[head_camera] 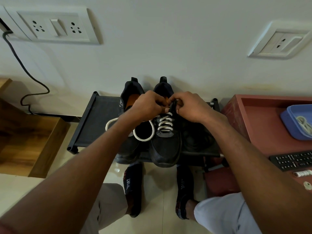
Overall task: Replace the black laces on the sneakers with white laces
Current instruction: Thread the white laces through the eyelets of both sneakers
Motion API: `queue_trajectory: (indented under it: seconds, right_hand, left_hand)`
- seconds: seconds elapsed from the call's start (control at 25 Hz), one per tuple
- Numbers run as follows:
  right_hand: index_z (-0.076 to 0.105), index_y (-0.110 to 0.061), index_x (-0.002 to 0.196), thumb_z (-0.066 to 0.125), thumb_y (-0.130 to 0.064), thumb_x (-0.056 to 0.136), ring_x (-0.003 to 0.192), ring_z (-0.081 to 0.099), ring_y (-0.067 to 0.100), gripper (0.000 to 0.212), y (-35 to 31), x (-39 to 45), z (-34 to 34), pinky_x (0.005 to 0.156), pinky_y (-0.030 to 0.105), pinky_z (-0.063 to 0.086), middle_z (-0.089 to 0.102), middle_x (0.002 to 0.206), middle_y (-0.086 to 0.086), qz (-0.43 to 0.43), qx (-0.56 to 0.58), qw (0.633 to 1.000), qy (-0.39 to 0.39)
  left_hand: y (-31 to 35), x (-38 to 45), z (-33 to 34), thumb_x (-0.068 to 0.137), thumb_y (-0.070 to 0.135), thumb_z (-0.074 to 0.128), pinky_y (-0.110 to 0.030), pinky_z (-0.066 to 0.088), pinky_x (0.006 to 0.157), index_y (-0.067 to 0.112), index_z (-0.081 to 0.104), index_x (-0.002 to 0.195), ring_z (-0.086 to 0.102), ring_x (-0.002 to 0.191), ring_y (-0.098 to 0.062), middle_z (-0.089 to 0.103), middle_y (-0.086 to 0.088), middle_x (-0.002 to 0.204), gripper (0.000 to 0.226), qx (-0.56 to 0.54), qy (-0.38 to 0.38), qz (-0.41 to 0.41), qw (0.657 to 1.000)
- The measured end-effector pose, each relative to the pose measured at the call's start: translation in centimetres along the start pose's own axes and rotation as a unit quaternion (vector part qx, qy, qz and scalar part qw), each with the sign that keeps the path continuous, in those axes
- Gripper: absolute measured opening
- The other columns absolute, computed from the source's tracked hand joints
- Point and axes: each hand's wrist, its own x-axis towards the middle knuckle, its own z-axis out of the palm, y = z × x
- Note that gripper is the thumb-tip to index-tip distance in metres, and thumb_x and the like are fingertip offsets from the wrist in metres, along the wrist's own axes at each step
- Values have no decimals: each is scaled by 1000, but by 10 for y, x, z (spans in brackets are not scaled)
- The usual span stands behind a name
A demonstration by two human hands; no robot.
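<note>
Two black sneakers stand side by side on a low black rack [89,122], toes toward me. The right sneaker [166,149] carries a white lace [165,124] crossed through several eyelets. Its loose end loops over the left sneaker [128,149], which shows no lace. My left hand [148,105] pinches the lace at the top eyelets of the right sneaker. My right hand [190,107] grips the sneaker's collar and tongue next to it. My fingers hide the topmost eyelets.
A reddish cabinet [253,119] at the right holds a blue tray [290,122] with a pale coiled lace, a remote [293,160] and small items. A wooden shelf [33,142] stands at left. A black cable [25,68] hangs from the wall sockets. My socked feet [133,188] rest on the floor.
</note>
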Motion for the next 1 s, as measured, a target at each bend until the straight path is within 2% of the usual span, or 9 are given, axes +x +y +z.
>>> queue_trajectory:
  seconds: [0.12, 0.24, 0.32, 0.44, 0.6, 0.76, 0.88, 1.0]
  right_hand:
    - [72, -36, 110, 62, 2, 86, 77, 64, 16, 47, 0, 1, 1, 66, 29, 48, 62, 79, -10, 0, 1, 1000, -6]
    - [71, -37, 112, 64, 1, 88, 77, 65, 17, 45, 0, 1, 2, 65, 30, 49, 62, 80, -8, -3, 4, 1000, -10]
    - [70, -37, 113, 65, 0, 88, 76, 65, 16, 45, 1, 1, 2, 66, 31, 51, 63, 79, -7, -7, 7, 1000, -13]
    - [70, -35, 115, 65, 0, 88, 75, 63, 16, 45, 2, 2, 2, 65, 30, 48, 62, 78, -7, -12, 2, 1000, -11]
    - [69, -31, 122, 65, -3, 88, 77, 59, 16, 44, 2, 3, 5, 68, 29, 42, 55, 77, -13, -12, -20, 1000, -2]
    - [69, -34, 124, 66, -7, 89, 74, 58, 14, 44, 4, 5, 8, 61, 27, 39, 55, 77, -12, -10, -20, 1000, -1]
    - [69, -36, 123, 67, -10, 90, 82, 61, 17, 43, 6, 5, 8, 61, 27, 41, 59, 86, -9, -8, -12, 1000, -5]
    - [69, -36, 123, 67, -8, 89, 82, 60, 16, 44, 7, 5, 6, 66, 28, 42, 57, 83, -12, -8, -17, 1000, -6]
  left_hand:
    - [-3, 0, 0, 90, 21, 79, -24, 48, 64, 21, 80, 98, 57, 56, -2, 65, 14, 67, 8, -13, -9, 5, 1000]
    - [-1, 3, 2, 93, 19, 76, -24, 46, 49, 20, 80, 91, 52, 42, -12, 62, 11, 52, 5, -57, 4, -47, 997]
    - [-1, 4, 3, 96, 19, 72, -20, 39, 41, 20, 79, 87, 48, 37, -11, 56, 9, 44, 11, -83, 4, -89, 993]
    - [3, 4, 6, 100, 21, 66, -20, 38, 38, 21, 77, 89, 49, 37, -10, 56, 5, 45, 15, -88, -6, -103, 991]
    - [8, 5, 14, 98, 23, 66, -20, 46, 43, 23, 77, 93, 59, 42, -12, 66, 2, 68, 12, -36, 21, -88, 995]
    - [9, 3, 19, 96, 36, 66, -33, 62, 65, 34, 74, 95, 69, 53, -15, 73, 4, 85, 8, 26, 41, -79, 996]
    - [8, 1, 18, 93, 46, 66, -35, 60, 69, 34, 70, 93, 70, 65, -18, 70, 6, 83, 13, 79, 66, -73, 992]
    - [5, 4, 14, 96, 33, 71, -32, 62, 65, 23, 73, 88, 67, 57, -15, 68, 4, 72, 13, 0, 37, -65, 997]
